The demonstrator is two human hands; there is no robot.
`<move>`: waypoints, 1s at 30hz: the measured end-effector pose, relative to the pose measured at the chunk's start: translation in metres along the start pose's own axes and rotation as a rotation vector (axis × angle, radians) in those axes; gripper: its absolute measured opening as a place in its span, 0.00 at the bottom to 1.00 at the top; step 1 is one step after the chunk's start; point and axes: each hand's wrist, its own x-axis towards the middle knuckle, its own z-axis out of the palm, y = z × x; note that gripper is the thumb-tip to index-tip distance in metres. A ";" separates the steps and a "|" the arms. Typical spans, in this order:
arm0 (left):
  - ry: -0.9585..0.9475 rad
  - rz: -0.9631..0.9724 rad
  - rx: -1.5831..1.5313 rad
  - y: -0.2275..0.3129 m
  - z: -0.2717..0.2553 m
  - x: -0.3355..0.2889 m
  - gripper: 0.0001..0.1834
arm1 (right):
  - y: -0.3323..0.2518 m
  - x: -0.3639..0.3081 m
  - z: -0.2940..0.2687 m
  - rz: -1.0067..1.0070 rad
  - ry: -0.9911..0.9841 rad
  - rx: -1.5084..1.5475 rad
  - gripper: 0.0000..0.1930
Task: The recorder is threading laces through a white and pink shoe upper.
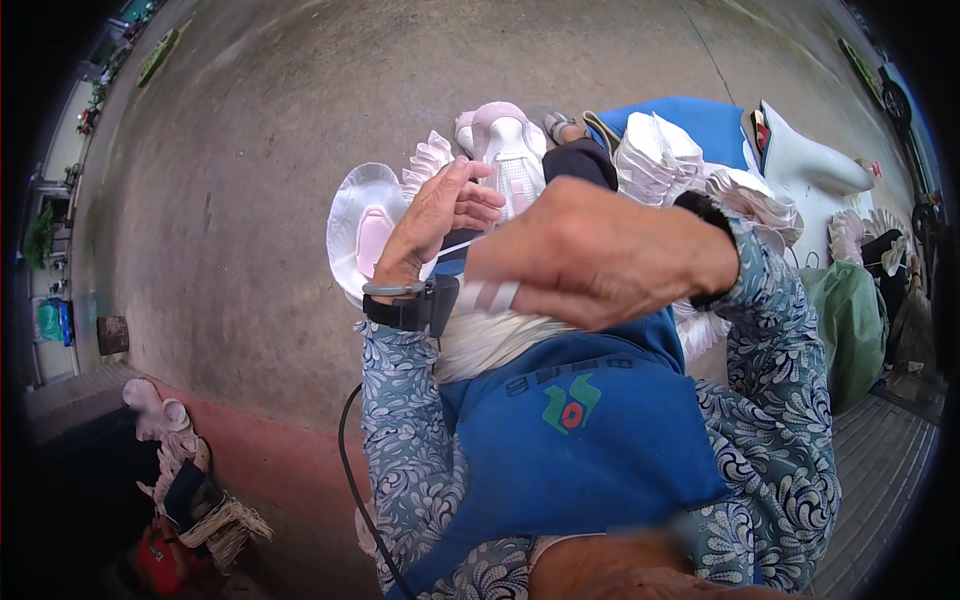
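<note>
My left hand (445, 212) is held up with fingers stretched to the right and slightly bent, thumb uppermost. Across from it, my right hand (600, 255) is closed and blurred by motion, with a white band round one finger. A thin white lace (457, 247) runs from beside my left palm to the right fingers, whose tips are partly hidden. On my lap lies a bundle of off-white laces (490, 345). Just beyond my hands rests a white and pink sneaker upper (505, 145). Left of my left wrist is another white upper with a pink lining (372, 235).
Stacked white ruffled pieces (655, 155) stand at the right, before a blue sheet (690, 115). A green bag (848, 325) sits farther right. A black cable (345, 470) hangs beside my left sleeve. Another person in red (160, 560) is at lower left, near more laces.
</note>
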 end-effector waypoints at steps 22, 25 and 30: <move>0.088 0.552 0.858 -0.058 0.051 -0.004 0.05 | 0.119 -0.024 0.027 0.605 0.301 -0.076 0.19; 0.054 0.511 0.918 -0.057 0.061 -0.007 0.05 | 0.157 -0.015 0.043 0.751 -0.038 -0.212 0.15; -0.046 0.404 0.807 -0.056 0.048 -0.010 0.08 | 0.168 -0.018 0.055 0.828 0.051 0.236 0.16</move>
